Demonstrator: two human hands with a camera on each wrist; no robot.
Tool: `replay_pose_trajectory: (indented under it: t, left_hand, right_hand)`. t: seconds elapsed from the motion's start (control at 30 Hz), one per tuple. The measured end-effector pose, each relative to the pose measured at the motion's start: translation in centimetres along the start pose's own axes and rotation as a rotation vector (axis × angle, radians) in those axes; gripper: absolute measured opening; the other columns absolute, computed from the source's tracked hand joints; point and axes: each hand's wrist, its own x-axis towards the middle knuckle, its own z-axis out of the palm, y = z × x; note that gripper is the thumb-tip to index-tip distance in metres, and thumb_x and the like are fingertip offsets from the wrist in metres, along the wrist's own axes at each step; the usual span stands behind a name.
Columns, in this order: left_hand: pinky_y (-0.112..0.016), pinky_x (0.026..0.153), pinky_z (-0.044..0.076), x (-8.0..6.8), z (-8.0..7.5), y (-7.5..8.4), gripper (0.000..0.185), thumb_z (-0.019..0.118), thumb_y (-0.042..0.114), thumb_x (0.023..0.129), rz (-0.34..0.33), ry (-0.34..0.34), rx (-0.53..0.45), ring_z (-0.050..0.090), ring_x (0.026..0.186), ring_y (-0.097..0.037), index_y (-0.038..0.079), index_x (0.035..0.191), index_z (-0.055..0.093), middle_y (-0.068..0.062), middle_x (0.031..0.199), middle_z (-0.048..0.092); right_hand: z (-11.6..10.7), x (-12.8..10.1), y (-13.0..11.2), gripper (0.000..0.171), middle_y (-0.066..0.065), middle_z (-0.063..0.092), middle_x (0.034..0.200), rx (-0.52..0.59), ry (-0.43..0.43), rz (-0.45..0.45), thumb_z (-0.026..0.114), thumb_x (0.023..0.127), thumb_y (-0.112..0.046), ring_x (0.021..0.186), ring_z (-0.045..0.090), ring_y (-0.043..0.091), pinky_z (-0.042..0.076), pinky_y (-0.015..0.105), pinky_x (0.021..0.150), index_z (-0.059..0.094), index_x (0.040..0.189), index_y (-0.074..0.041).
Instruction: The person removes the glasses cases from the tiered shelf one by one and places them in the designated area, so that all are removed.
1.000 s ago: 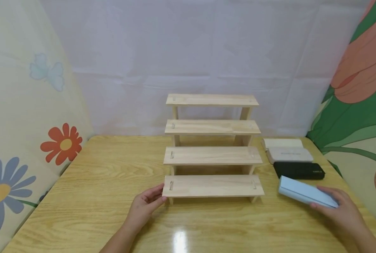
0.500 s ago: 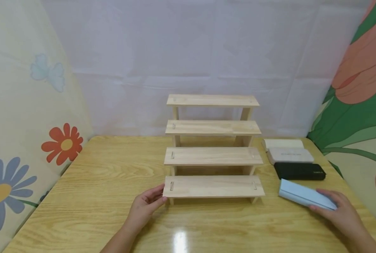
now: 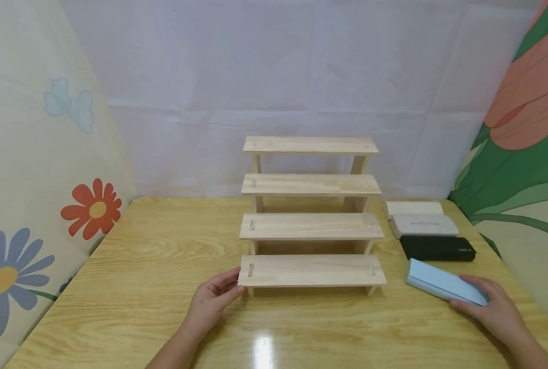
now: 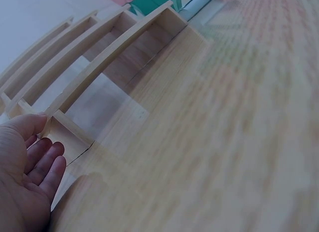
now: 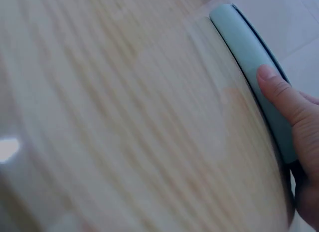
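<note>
A pale wooden stepped display stand [image 3: 311,270] with several shelf boards stands mid-table. My left hand [image 3: 212,300] is at the left end of its lowest board, thumb by the front corner and fingers at the side edge, gripping it. In the left wrist view, the thumb [image 4: 35,124] meets the board's corner and the other fingers curl beneath. To the right of the stand, my right hand [image 3: 497,310] holds a light blue glasses case [image 3: 444,282] by its right end, thumb on the near side. The case [image 5: 249,57] lies at or just over the tabletop.
Behind the blue case lie a black case [image 3: 437,248], a white case [image 3: 423,225] and a cream one [image 3: 413,208], lined up along the right of the wooden table [image 3: 163,246]. A white cloth [image 3: 274,66] hangs behind; flowered cloths flank both sides.
The right hand and the light blue glasses case have shifted slightly, the case's left end settling a little lower. The left hand keeps its place on the stand.
</note>
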Motion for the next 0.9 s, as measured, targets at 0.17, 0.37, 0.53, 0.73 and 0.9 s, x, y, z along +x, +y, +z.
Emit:
replay_pose_trajectory:
  t: [0.17,0.37,0.53,0.73,0.9]
  left_hand:
    - [-0.016,0.083,0.056,-0.04,-0.03,0.02,0.045,0.071,0.001,0.086,0.010,-0.007,-0.005,0.065,0.096,-0.003,-0.005,0.129,0.059,-0.022,0.126,0.064]
    - [-0.017,0.082,0.056,-0.07,-0.04,0.02,0.045,0.070,0.001,0.086,0.006,-0.007,-0.008,0.065,0.096,-0.004,-0.006,0.129,0.059,-0.022,0.125,0.065]
    - [-0.017,0.082,0.056,-0.01,0.00,0.08,0.045,0.070,0.000,0.086,0.002,-0.004,-0.011,0.065,0.096,-0.004,-0.006,0.129,0.059,-0.022,0.125,0.065]
    - [-0.017,0.081,0.057,0.05,0.03,0.10,0.045,0.070,0.000,0.086,0.005,0.004,-0.005,0.066,0.095,-0.004,-0.006,0.129,0.059,-0.022,0.125,0.065]
    - [-0.017,0.082,0.057,0.04,0.02,0.03,0.045,0.070,0.000,0.086,0.001,0.003,-0.003,0.065,0.095,-0.004,-0.005,0.129,0.059,-0.022,0.125,0.065]
  right_hand:
    - [0.04,0.20,0.17,0.088,0.040,0.029,0.144,-0.001,0.000,0.016,0.073,0.085,-0.047,0.128,0.026,0.060,0.026,0.073,0.099,0.036,0.145,0.006]
    - [0.14,0.34,0.39,0.086,0.043,0.024,0.146,0.010,0.085,0.019,0.074,0.086,-0.041,0.130,0.022,0.063,0.023,0.075,0.103,0.036,0.144,0.009]
    - [0.26,0.37,0.50,0.085,0.044,0.022,0.147,-0.008,0.140,0.038,0.073,0.087,-0.041,0.132,0.020,0.064,0.022,0.075,0.104,0.035,0.144,0.009]
    - [0.02,0.53,0.33,0.088,0.044,0.023,0.147,0.009,0.145,0.089,0.070,0.089,-0.044,0.132,0.022,0.062,0.023,0.072,0.107,0.030,0.146,0.010]
    - [-0.35,0.73,-0.05,0.091,0.043,0.023,0.148,0.045,0.116,0.151,0.065,0.092,-0.047,0.134,0.023,0.061,0.025,0.070,0.108,0.024,0.148,0.012]
